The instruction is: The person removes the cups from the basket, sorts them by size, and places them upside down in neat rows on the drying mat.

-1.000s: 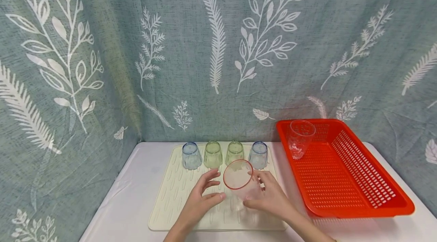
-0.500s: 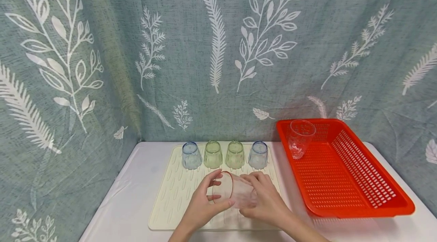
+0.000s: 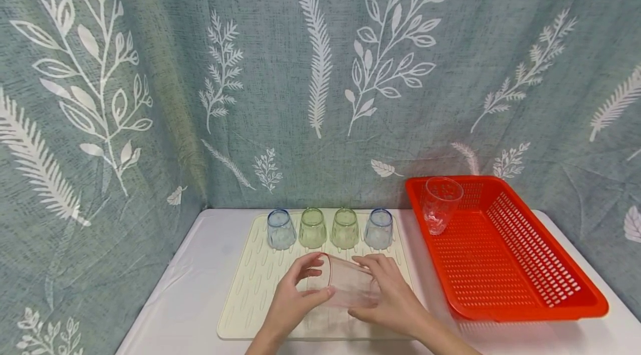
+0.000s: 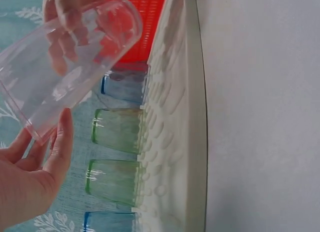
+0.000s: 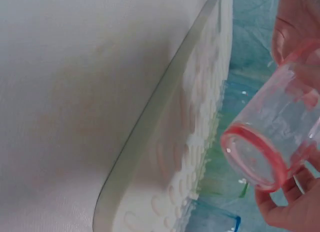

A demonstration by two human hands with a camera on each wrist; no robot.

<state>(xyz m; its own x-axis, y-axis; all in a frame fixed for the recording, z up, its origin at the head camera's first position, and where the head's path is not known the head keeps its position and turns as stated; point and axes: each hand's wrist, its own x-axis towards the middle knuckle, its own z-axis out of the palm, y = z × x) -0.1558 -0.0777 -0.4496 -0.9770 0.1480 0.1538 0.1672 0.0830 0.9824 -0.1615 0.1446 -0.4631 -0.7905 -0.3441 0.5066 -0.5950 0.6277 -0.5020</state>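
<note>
A tall clear drinking glass with a reddish rim (image 3: 350,282) lies nearly sideways in the air above a cream draining mat (image 3: 245,302), its mouth towards the left. My right hand (image 3: 390,295) grips it near the base, fingers over the top and thumb below. At the mouth end, my left hand (image 3: 295,296) holds the rim between thumb and fingers. The left wrist view shows the left fingertips against the rim of the glass (image 4: 60,67). In the right wrist view the thick base of the glass (image 5: 255,157) faces the camera.
Along the mat's back edge stand a blue tumbler (image 3: 281,230), two green tumblers (image 3: 312,228) and another blue tumbler (image 3: 379,230), narrower end up. A red perforated basket (image 3: 506,255) sits at the right, with another tall clear glass (image 3: 440,207) in its back left corner.
The glass has turned from mouth up and forward to nearly sideways, mouth to the left. My left hand, earlier apart from it, has come to its rim.
</note>
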